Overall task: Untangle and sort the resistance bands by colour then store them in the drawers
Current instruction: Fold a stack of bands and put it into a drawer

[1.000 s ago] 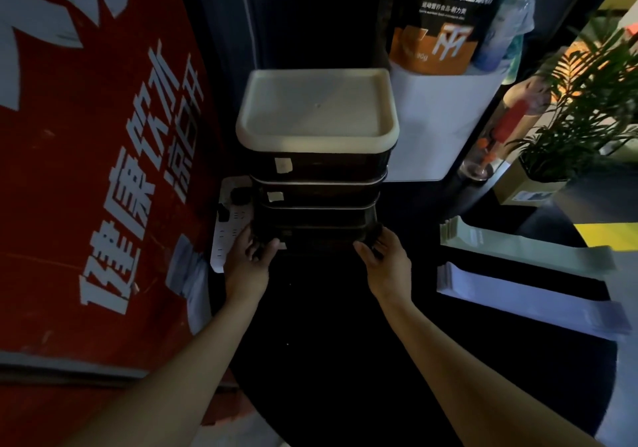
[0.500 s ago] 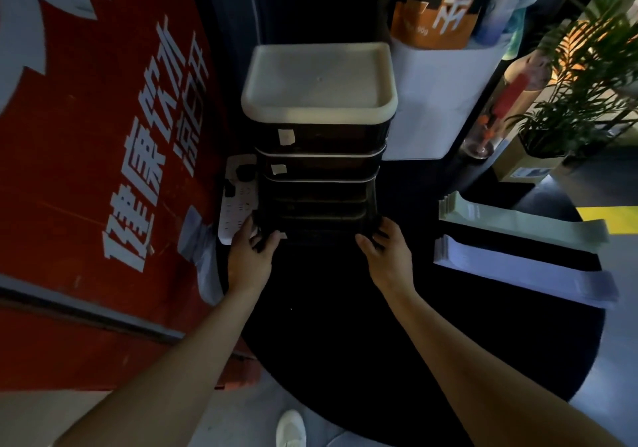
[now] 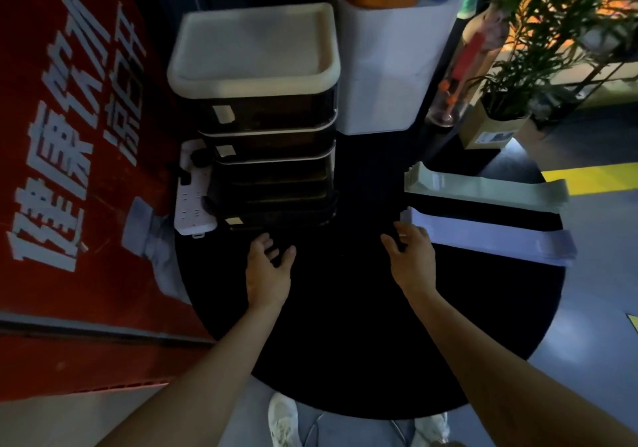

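I see the black round table [image 3: 345, 343] with the drawer unit [image 3: 266, 142] at its far left, drawer contents too dark to read. Green bands [image 3: 483, 186] and purple bands [image 3: 493, 239] lie stacked at right. My left hand [image 3: 267, 274] hovers loosely spread, empty; right hand [image 3: 411, 256], relaxed, sits just beside the purple stack, contact unclear.
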Available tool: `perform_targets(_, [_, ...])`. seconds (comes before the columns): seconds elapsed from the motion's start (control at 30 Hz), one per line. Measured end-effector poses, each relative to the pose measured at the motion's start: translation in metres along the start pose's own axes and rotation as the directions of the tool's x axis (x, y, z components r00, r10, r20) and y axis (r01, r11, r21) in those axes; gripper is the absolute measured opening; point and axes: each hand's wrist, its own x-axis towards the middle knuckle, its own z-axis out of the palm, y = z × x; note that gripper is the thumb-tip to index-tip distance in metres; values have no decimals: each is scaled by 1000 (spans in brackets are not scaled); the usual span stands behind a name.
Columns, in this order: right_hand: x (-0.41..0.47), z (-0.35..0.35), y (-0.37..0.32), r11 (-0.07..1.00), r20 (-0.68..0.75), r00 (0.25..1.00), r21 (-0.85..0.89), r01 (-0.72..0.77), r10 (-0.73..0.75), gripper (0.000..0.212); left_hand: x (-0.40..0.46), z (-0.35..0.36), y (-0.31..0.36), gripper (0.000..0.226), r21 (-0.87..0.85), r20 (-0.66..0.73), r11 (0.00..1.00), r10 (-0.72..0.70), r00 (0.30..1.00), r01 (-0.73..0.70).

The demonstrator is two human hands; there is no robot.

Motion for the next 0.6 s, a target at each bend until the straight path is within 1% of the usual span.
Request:
perform_targets(0.1, [7, -19, 19, 999, -39, 999, -39, 23, -24, 33, -9, 28, 7, 51, 46, 70, 999, 8, 997, -12])
perform_targets(0.2, [18, -38, 38, 995, -78, 996, -86, 43, -50, 33, -15, 62, 16, 45, 64, 140, 998, 13, 990, -22])
perform_targets(0.37, [37, -65, 71, 993, -68, 997, -116, 24, -32, 30, -13, 122, 30, 38, 115, 260, 993, -12, 965, -19])
perform_targets(0.47, [49, -79, 87, 982, -82, 996, -185, 30, -46, 29, -9, 157, 39, 41, 156, 283, 988, -34, 959, -11])
perform_targets(0.53, [55, -86, 95, 969, -87, 995, -246, 29, -52, 29, -6, 177, 45, 47, 221, 290, 975, -72, 954, 7])
perform_targets(0.6, [60, -90, 103, 953, -81, 995, -301, 30, -57, 24, -2, 194, 52, 52, 304, 271, 952, -105, 957, 18])
